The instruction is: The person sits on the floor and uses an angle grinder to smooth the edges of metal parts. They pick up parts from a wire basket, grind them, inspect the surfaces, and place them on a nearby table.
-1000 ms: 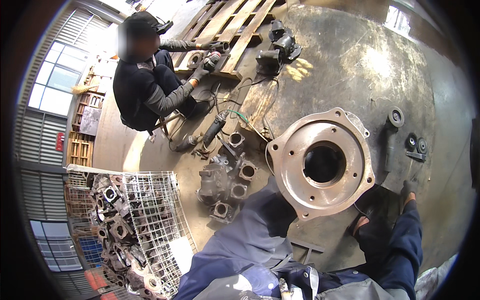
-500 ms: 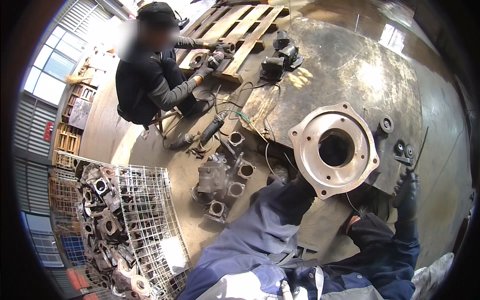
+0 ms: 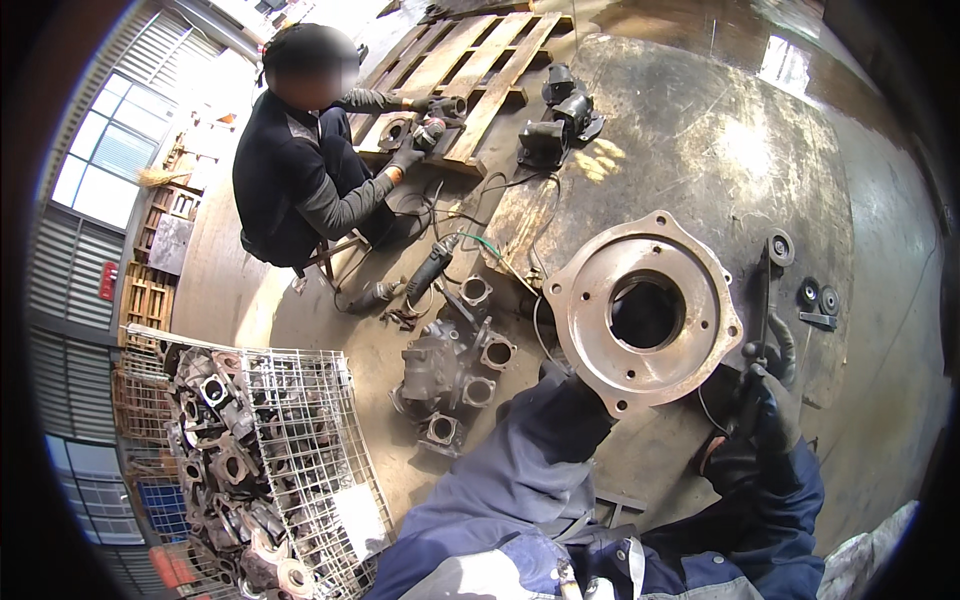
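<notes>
A round metal flange casting (image 3: 600, 345) with a large central bore and bolt-hole ears is raised in front of me, its machined face toward me. My left hand (image 3: 588, 400) reaches it at its lower left edge; its fingers are hidden behind the casting, which it appears to support. To the right of the casting, my gloved right hand (image 3: 775, 400) is closed round a long, thin, dark file-like tool (image 3: 766, 300), which points away from me. The tool stands apart from the casting. Beyond it, a round metal part (image 3: 780, 248) rests on the worn board (image 3: 690, 140).
Small round parts (image 3: 818, 298) and black castings (image 3: 560, 120) rest on the board beside gloves (image 3: 600, 160). Grey castings (image 3: 440, 370), power tools (image 3: 430, 272) and cables lie on the floor. A wire cage (image 3: 310, 430) holds castings. A co-worker (image 3: 310, 165) crouches by a wooden pallet (image 3: 490, 60).
My right hand has swung left with the file-like tool, toward the casting. The casting has shifted slightly left and down. The co-worker's hands stay at about the same place.
</notes>
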The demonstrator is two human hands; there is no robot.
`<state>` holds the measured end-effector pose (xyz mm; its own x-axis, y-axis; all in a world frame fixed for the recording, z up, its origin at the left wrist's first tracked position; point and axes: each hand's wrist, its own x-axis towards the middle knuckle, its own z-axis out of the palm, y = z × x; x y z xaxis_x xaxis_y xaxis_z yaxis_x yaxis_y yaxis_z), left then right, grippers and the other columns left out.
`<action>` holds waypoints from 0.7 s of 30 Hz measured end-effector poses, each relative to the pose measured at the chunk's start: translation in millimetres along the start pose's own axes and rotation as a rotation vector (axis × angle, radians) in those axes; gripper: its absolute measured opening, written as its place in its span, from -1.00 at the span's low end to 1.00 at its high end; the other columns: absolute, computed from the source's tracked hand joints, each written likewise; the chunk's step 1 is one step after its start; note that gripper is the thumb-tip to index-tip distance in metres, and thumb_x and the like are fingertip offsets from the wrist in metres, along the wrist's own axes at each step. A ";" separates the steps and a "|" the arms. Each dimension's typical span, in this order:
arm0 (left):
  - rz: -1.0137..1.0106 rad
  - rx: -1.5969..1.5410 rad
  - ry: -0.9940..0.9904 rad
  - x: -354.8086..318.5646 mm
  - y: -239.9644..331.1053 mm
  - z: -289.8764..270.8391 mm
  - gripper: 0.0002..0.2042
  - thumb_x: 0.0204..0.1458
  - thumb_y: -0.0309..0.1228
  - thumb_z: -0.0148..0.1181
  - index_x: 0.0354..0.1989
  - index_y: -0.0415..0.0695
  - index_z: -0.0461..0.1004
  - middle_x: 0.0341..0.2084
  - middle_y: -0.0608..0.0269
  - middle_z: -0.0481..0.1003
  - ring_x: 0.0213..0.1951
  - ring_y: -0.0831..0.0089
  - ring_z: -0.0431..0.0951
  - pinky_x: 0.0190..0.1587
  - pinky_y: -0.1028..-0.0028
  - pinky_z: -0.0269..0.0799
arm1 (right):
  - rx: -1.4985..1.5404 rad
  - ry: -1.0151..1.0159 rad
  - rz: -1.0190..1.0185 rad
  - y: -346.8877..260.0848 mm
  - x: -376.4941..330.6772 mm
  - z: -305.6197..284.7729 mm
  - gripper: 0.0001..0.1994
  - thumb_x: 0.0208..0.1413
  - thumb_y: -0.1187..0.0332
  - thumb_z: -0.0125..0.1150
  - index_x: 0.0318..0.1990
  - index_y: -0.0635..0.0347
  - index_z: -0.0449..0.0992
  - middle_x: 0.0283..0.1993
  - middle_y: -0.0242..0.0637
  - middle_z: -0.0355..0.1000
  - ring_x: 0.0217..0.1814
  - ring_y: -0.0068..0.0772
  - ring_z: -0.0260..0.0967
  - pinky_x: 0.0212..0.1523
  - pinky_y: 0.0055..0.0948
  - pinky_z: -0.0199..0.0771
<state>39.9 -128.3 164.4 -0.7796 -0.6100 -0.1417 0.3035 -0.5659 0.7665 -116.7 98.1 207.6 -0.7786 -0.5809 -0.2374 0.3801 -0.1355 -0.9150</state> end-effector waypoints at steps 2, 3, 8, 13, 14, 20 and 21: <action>0.000 -0.003 0.004 0.1 0.7 -2.1 -0.49 0.34 -0.26 0.16 0.39 -0.18 0.27 0.28 0.08 0.41 0.29 0.25 0.43 0.36 0.20 0.36 | -0.030 0.026 0.036 0.3 -1.4 1.3 -0.31 0.34 0.41 0.16 0.58 0.02 0.07 -0.22 -0.41 0.43 -0.44 -0.69 0.36 -0.46 -0.65 0.47; 0.000 -0.005 0.005 0.5 0.7 -2.7 -0.49 0.35 -0.26 0.16 0.39 -0.18 0.27 0.29 0.08 0.41 0.29 0.25 0.43 0.36 0.21 0.36 | -0.033 0.043 0.054 -0.3 -2.4 1.6 -0.33 0.35 0.40 0.15 0.57 0.01 0.08 -0.25 -0.42 0.43 -0.48 -0.69 0.34 -0.50 -0.64 0.45; 0.002 -0.004 0.014 1.7 0.9 -7.4 -0.49 0.35 -0.26 0.16 0.40 -0.18 0.26 0.29 0.08 0.40 0.30 0.25 0.42 0.37 0.21 0.35 | 0.023 0.021 0.058 -2.9 -9.7 4.6 -0.37 0.42 0.39 0.13 0.58 0.00 0.10 -0.41 -0.46 0.41 -0.54 -0.68 0.30 -0.53 -0.68 0.32; 0.009 -0.004 0.011 1.9 0.0 -7.8 -0.49 0.36 -0.27 0.15 0.41 -0.18 0.25 0.30 0.08 0.39 0.31 0.25 0.41 0.38 0.21 0.34 | -0.016 0.027 0.047 -0.8 -8.1 6.0 -0.35 0.40 0.34 0.13 0.58 -0.04 0.07 -0.44 -0.47 0.38 -0.59 -0.70 0.26 -0.60 -0.63 0.33; 0.008 -0.007 0.009 1.7 -0.7 -6.6 -0.49 0.36 -0.27 0.15 0.41 -0.18 0.25 0.31 0.08 0.39 0.31 0.25 0.41 0.38 0.21 0.34 | -0.020 0.010 0.036 -0.6 -7.4 6.4 -0.35 0.40 0.35 0.13 0.58 -0.02 0.07 -0.44 -0.47 0.39 -0.58 -0.70 0.26 -0.60 -0.63 0.34; 0.006 -0.004 0.000 1.8 -0.7 0.4 -0.48 0.36 -0.27 0.15 0.42 -0.18 0.24 0.32 0.08 0.38 0.32 0.26 0.40 0.39 0.22 0.33 | 0.062 0.061 0.070 -1.7 -6.6 14.9 -0.35 0.38 0.44 0.13 0.57 0.02 0.09 -0.34 -0.42 0.46 -0.53 -0.68 0.33 -0.53 -0.65 0.39; 0.007 -0.005 -0.003 1.7 -0.1 1.1 -0.48 0.36 -0.27 0.15 0.42 -0.18 0.24 0.32 0.08 0.38 0.32 0.26 0.40 0.39 0.22 0.33 | 0.080 0.044 0.087 -2.3 -5.9 15.7 -0.34 0.38 0.43 0.14 0.58 0.03 0.07 -0.33 -0.44 0.46 -0.54 -0.69 0.33 -0.55 -0.64 0.39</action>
<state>37.9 -128.6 164.7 -0.7790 -0.6123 -0.1346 0.3117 -0.5646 0.7643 -105.1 89.2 216.2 -0.7615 -0.5578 -0.3302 0.4842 -0.1509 -0.8619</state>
